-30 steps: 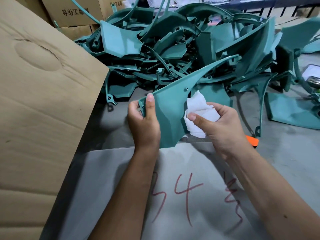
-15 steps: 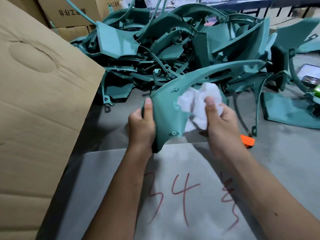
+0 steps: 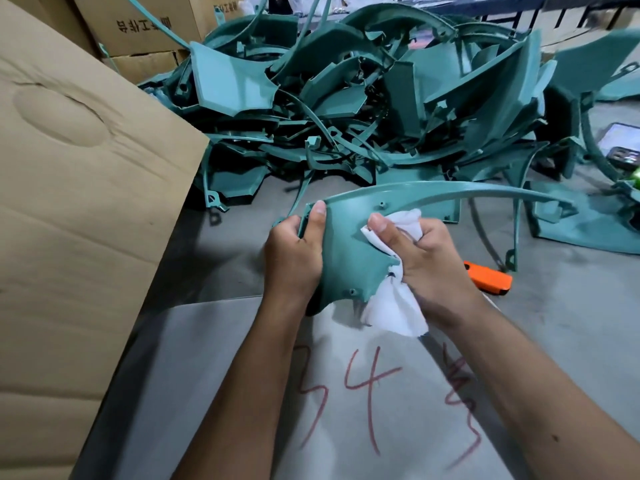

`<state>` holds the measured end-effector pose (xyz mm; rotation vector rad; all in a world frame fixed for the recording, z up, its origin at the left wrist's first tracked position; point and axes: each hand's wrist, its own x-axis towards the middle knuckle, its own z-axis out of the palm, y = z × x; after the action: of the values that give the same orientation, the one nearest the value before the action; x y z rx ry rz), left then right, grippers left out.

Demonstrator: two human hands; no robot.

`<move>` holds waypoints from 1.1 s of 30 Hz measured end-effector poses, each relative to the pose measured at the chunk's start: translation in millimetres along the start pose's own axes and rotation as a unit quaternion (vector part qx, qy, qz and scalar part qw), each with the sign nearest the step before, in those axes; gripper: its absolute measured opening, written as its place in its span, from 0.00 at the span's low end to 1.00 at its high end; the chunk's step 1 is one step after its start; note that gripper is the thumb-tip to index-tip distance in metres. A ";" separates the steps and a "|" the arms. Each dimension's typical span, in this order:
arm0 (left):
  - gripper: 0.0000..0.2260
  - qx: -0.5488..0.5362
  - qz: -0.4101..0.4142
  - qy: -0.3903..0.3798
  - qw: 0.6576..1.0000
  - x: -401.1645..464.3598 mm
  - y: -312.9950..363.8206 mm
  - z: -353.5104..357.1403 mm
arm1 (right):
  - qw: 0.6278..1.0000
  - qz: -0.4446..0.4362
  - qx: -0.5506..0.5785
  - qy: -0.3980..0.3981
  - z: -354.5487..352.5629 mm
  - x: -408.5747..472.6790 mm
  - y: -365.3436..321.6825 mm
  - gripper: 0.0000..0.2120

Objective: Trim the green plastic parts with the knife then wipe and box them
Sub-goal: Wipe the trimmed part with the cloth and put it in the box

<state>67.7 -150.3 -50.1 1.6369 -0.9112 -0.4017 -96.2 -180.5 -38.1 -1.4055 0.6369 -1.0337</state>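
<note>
Wipe step on: left hand (image 3: pixel 294 258) grips the green part (image 3: pixel 349 247) by its left edge, thumb clamped on top; right hand (image 3: pixel 422 258) presses the white cloth (image 3: pixel 391 310) to its face, fingers curled round it. Part's held above the table's near edge. Next, prob.: box it. The cardboard box (image 3: pixel 79 209) flap crowds the left, w/ the pile of green parts (image 3: pixel 363 98) behind and the orange knife (image 3: pixel 488 278) just right.
</note>
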 end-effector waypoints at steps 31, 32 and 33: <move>0.26 -0.076 -0.121 -0.012 0.990 13.5 -18.1 -3.0 | 0.906 -0.066 0.158 0.386 -20.3 15.9 -10.9 0.11; 0.29 -0.075 -0.126 -0.007 0.989 15.7 -19.9 -4.1 | 0.912 -0.061 0.122 0.388 -21.1 14.7 -7.4 0.10; 0.31 -0.070 -0.134 0.002 0.989 18.0 -21.3 -6.9 | 0.915 -0.046 0.089 0.390 -21.4 14.0 -3.9 0.10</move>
<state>91.3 -158.2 -64.4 1.6327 -0.6459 -0.6327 -109.3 -202.4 -33.8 -0.8316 1.0210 -1.7025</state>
